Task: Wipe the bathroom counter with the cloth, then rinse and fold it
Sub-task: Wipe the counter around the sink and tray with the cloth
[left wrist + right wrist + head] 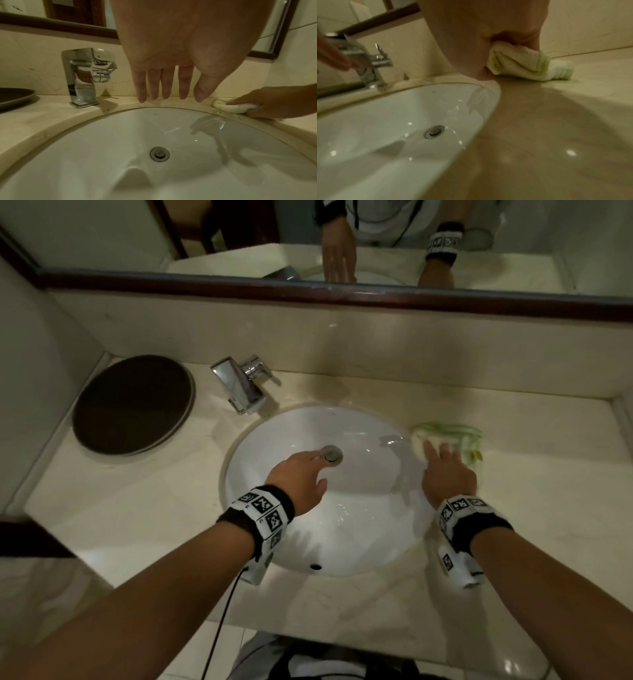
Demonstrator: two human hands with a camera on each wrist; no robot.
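A pale green-and-white cloth (452,433) lies bunched on the beige counter (513,525), just right of the sink's rim. My right hand (442,463) is on top of it, and in the left wrist view the right hand (271,101) pinches the cloth (223,106) between a finger above and the thumb below. The right wrist view shows the cloth (522,65) squeezed under the palm against the counter. My left hand (301,470) hovers over the white basin (359,525) near the drain, with the fingers (168,86) straight and nothing held.
A chrome faucet (243,385) stands behind the sink at the left. A dark round plate (133,404) sits on the counter's far left. The backsplash and a wood-framed mirror (342,292) bound the back. A raised ledge closes the counter's right end.
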